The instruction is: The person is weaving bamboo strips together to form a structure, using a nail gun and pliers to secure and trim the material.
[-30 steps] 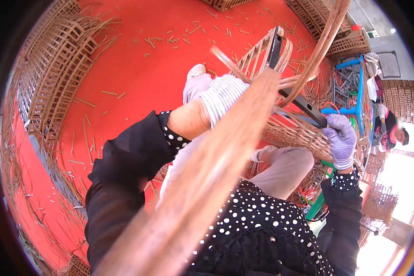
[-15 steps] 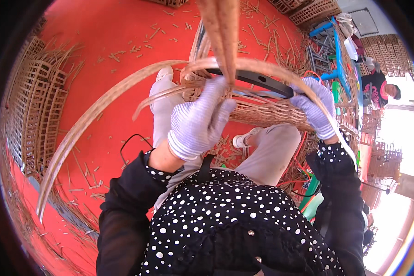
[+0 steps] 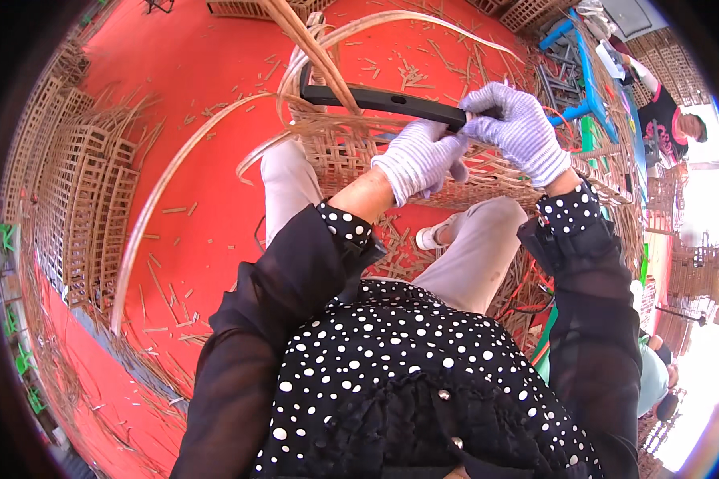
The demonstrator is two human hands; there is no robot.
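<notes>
No packages, labels, signs, screens visible.

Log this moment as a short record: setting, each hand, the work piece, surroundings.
setting: red floor strewn with cane offcuts
left hand: gloved, fingers curled at the rim of the woven panel, just below the black bar
right hand: gloved, gripping the end of the black bar
work piece: woven cane panel across the knees, long cane strips rising from it
surroundings: stacked lattice frames at left, blue stool, another person at upper right
</notes>
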